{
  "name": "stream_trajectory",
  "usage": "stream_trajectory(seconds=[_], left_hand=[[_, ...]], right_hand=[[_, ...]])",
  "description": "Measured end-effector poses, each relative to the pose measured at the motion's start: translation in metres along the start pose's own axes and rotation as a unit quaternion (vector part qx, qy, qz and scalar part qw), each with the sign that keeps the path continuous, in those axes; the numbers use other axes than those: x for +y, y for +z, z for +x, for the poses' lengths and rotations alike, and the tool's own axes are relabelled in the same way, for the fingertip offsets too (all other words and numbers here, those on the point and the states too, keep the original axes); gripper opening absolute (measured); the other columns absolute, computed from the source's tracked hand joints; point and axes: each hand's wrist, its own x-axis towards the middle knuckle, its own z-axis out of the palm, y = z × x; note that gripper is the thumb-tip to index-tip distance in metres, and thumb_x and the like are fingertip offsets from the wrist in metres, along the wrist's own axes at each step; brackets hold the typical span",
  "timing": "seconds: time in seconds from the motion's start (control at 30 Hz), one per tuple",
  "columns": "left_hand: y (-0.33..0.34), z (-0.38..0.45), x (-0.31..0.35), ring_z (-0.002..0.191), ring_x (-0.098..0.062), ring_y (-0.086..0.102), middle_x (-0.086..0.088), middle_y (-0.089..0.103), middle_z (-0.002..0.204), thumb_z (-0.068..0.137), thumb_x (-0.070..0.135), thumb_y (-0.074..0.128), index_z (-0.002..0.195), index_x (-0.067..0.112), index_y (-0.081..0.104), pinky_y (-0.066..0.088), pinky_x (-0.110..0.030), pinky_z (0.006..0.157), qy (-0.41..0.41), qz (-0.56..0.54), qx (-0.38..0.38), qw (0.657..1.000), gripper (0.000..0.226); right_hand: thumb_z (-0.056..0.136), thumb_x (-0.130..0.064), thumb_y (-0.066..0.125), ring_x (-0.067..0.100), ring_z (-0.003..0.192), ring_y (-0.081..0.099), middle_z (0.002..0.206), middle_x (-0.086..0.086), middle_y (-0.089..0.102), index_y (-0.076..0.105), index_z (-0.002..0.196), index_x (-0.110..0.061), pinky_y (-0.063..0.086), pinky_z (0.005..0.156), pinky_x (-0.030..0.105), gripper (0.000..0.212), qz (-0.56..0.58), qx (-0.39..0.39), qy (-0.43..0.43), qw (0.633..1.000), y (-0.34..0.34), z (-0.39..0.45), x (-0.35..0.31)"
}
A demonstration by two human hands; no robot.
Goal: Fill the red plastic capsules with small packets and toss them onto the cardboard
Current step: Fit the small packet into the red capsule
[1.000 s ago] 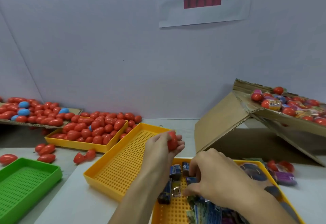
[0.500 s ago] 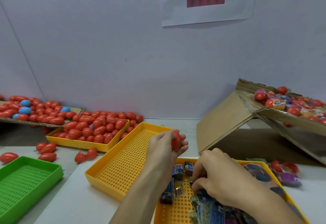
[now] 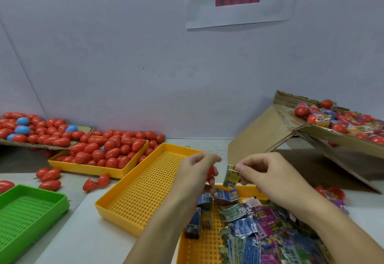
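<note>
Your left hand (image 3: 196,172) grips a red capsule (image 3: 210,173). Just beside the capsule, your right hand (image 3: 268,174) pinches a packet (image 3: 231,176), ready to go in.

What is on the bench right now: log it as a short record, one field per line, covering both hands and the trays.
left hand: holds a red capsule, mostly hidden by the fingers
right hand: pinches a small packet beside the capsule
packet tray: yellow, under the hands, holds loose packets
middle yellow tray: nothing seen in it
far yellow tray: heaped with red capsules
green tray: at left edge
cardboard: far left, covered in red and a few blue capsules
</note>
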Motion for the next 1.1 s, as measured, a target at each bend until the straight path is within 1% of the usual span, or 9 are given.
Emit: stream_trajectory(seconds=[0.07, 0.17, 0.4, 0.53, 0.6, 0.73, 0.8, 0.97, 1.1], left_hand=[[0.001, -0.006, -0.001, 0.053, -0.007, 0.051, 0.008, 0.058, 0.063, 0.089, 0.039, 0.070, 0.078, 0.023, 0.076, 0.046, -0.023, 0.051, 0.037, 0.109, -0.065, 0.991, 0.020], [0.004, -0.008, -0.004, 0.053, 0.002, 0.056, 0.016, 0.063, 0.059, 0.085, 0.040, 0.075, 0.076, 0.027, 0.076, 0.047, -0.015, 0.053, 0.076, 0.190, -0.046, 0.978, 0.016], [0.003, -0.008, -0.002, 0.050, 0.000, 0.051, 0.014, 0.057, 0.053, 0.075, 0.038, 0.082, 0.065, 0.020, 0.069, 0.047, -0.016, 0.052, 0.073, 0.169, -0.021, 0.983, 0.024], [-0.001, -0.008, 0.001, 0.048, -0.003, 0.050, 0.009, 0.055, 0.053, 0.075, 0.039, 0.081, 0.061, 0.020, 0.068, 0.048, -0.019, 0.051, 0.067, 0.154, 0.002, 0.986, 0.027], [-0.003, -0.009, 0.002, 0.051, 0.000, 0.053, 0.010, 0.060, 0.057, 0.074, 0.042, 0.082, 0.064, 0.020, 0.072, 0.048, -0.018, 0.052, 0.059, 0.219, -0.026, 0.974, 0.026], [0.005, -0.014, 0.000, 0.062, 0.002, 0.053, 0.018, 0.058, 0.067, 0.065, 0.049, 0.086, 0.079, 0.026, 0.071, 0.035, -0.012, 0.051, 0.070, 0.395, -0.081, 0.912, 0.031], [0.006, -0.015, -0.001, 0.065, 0.003, 0.053, 0.017, 0.056, 0.073, 0.065, 0.053, 0.084, 0.083, 0.029, 0.069, 0.034, -0.011, 0.051, 0.085, 0.418, -0.077, 0.901, 0.033], [0.006, -0.015, -0.002, 0.039, -0.010, 0.036, 0.011, 0.045, 0.038, 0.089, 0.052, 0.065, 0.058, 0.024, 0.070, 0.024, -0.018, 0.040, 0.111, 0.430, -0.072, 0.893, 0.043], [0.004, -0.014, -0.003, 0.048, 0.004, 0.048, 0.013, 0.050, 0.051, 0.078, 0.044, 0.081, 0.072, 0.026, 0.075, 0.032, -0.011, 0.041, 0.110, 0.430, -0.078, 0.893, 0.019]], right_hand=[[0.096, -0.029, 0.063, 0.001, 0.068, 0.067, 0.073, -0.007, 0.074, 0.077, 0.082, -0.022, 0.043, 0.055, 0.010, 0.021, 0.032, 0.002, 0.009, 0.999, 0.003, 0.000, 0.000], [0.096, -0.026, 0.063, -0.001, 0.067, 0.067, 0.073, -0.009, 0.074, 0.077, 0.082, -0.024, 0.043, 0.054, 0.007, 0.020, 0.054, 0.015, 0.005, 0.998, 0.006, 0.000, 0.001], [0.095, -0.024, 0.065, 0.001, 0.067, 0.069, 0.072, -0.008, 0.074, 0.076, 0.083, -0.023, 0.043, 0.051, 0.007, 0.016, 0.061, 0.040, 0.009, 0.997, 0.007, 0.003, 0.004], [0.096, -0.024, 0.063, 0.003, 0.067, 0.070, 0.072, -0.008, 0.075, 0.074, 0.087, -0.026, 0.045, 0.057, 0.016, 0.014, 0.073, 0.098, 0.018, 0.992, 0.002, 0.005, 0.008], [0.096, -0.024, 0.063, 0.004, 0.068, 0.070, 0.073, -0.010, 0.074, 0.073, 0.086, -0.027, 0.046, 0.059, 0.019, 0.014, 0.091, 0.124, 0.018, 0.988, 0.000, 0.006, 0.009], [0.094, -0.027, 0.065, 0.001, 0.069, 0.070, 0.072, -0.011, 0.074, 0.072, 0.084, -0.029, 0.047, 0.061, 0.021, 0.013, 0.093, 0.139, 0.013, 0.986, 0.001, 0.006, 0.009], [0.093, -0.029, 0.066, 0.001, 0.070, 0.070, 0.072, -0.011, 0.074, 0.073, 0.084, -0.029, 0.047, 0.060, 0.020, 0.012, 0.095, 0.135, 0.012, 0.986, 0.002, 0.005, 0.009], [0.092, -0.031, 0.068, 0.003, 0.068, 0.070, 0.072, -0.011, 0.074, 0.074, 0.082, -0.027, 0.046, 0.057, 0.018, 0.012, 0.113, 0.137, 0.017, 0.984, 0.001, 0.006, 0.009], [0.092, -0.031, 0.067, 0.005, 0.067, 0.070, 0.072, -0.010, 0.074, 0.074, 0.082, -0.025, 0.045, 0.051, 0.014, 0.014, 0.134, 0.142, 0.026, 0.980, 0.001, 0.006, 0.008]])
